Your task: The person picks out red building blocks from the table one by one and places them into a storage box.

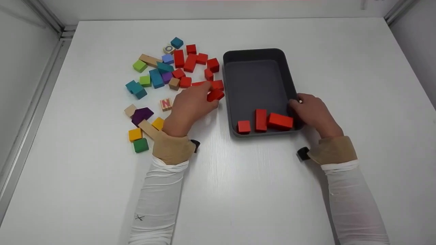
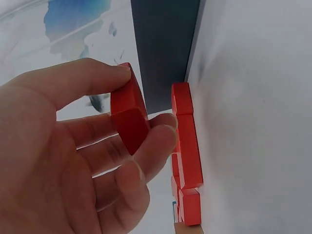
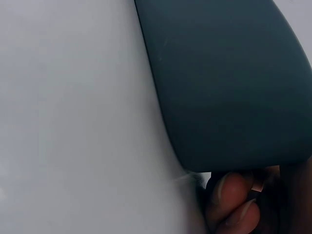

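Pinching one red block [image 1: 215,95]: left hand [image 1: 190,107], centre of the head frame. Block held at the fingertips, to the right of the palm; position outside the dark tray [image 1: 255,81], near its left wall. In the left wrist view, same block left of the middle of the frame, tilted between the digits, with a row of red blocks [image 2: 189,151] to the right of the fingertips.

Right hand [image 1: 313,112]: right of the head frame, gripping the tray at its lower right side, thumb at the rim. In the right wrist view, bent fingertips at lower right, against the tray's edge.

Tray contents: small red cube [image 1: 243,127], upright-looking red bar [image 1: 261,120] and larger red bar [image 1: 280,121], all along the tray's lower end.

Remaining stock, left of the tray on the white worktop [image 1: 231,190]: cluster of loose red pieces [image 1: 190,63], upper centre; teal block [image 1: 156,78], upper left; tile marked N [image 1: 166,104], just left of the left hand; purple piece [image 1: 142,116], yellow block [image 1: 135,134] and green block [image 1: 141,145], left of the left wrist.
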The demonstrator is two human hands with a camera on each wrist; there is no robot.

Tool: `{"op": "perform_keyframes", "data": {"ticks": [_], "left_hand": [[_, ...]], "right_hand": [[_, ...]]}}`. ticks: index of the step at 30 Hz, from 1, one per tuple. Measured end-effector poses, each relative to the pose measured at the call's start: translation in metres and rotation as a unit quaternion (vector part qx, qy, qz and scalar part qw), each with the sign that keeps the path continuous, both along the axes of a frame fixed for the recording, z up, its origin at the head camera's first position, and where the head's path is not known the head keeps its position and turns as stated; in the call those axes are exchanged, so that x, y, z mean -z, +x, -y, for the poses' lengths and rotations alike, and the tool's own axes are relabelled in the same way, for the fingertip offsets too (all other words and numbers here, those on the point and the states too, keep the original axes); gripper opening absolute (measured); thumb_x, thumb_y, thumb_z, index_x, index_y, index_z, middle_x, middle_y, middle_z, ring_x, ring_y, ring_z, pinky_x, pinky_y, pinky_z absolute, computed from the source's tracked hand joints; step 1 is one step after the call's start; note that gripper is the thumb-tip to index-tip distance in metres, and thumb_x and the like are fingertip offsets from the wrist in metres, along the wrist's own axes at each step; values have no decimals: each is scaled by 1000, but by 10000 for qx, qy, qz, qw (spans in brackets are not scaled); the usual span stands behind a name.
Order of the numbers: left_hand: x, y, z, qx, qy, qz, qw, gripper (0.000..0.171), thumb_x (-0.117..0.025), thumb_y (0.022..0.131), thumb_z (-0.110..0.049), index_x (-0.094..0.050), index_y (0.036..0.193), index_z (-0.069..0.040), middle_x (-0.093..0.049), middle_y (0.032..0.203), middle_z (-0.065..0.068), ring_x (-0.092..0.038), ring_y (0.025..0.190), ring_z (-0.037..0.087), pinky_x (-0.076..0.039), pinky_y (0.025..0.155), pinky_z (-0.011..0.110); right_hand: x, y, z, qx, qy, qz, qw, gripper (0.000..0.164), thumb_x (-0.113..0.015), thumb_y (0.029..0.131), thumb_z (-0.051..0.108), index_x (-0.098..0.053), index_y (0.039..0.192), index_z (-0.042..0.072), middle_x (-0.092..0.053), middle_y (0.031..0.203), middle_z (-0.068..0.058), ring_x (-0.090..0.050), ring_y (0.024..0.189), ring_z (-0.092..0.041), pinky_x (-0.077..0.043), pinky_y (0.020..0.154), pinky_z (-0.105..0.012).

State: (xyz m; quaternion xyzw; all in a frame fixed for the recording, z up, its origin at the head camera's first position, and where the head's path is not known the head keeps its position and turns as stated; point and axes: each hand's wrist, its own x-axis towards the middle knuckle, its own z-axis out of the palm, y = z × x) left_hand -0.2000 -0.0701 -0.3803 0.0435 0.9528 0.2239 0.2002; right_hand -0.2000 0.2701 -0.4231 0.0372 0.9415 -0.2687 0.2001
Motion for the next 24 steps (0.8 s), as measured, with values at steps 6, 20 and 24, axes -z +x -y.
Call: {"op": "perform_keyframes", "data": {"ticks": [6, 20, 24], "left_hand": [[3, -1, -3, 95, -55, -210, 9997, 66, -75, 94, -36, -48, 151, -17, -63, 138, 6, -59, 122, 24, -53, 107, 44], [3, 1, -14, 268, 22, -562, 9981, 67, -79, 91, -36, -50, 148, -18, -61, 137, 6, -58, 118, 22, -54, 104, 41], [6, 2, -17, 362, 53, -715, 9968, 60, -78, 93, -36, -54, 144, -17, -61, 134, 6, -58, 116, 21, -54, 103, 38]], "right_hand": [[1, 0, 2, 15, 24, -75, 10000, 53, -35, 105, 37, -57, 134, -1, -61, 130, -26, -53, 110, -38, -45, 97, -52], [1, -1, 0, 101, -34, 125, 9999, 58, -33, 106, 39, -52, 144, 0, -57, 135, -26, -53, 113, -38, -46, 97, -52], [0, 0, 0, 96, -46, 162, 9998, 59, -33, 106, 40, -51, 146, -1, -56, 139, -27, -52, 115, -39, -47, 99, -53]]}}
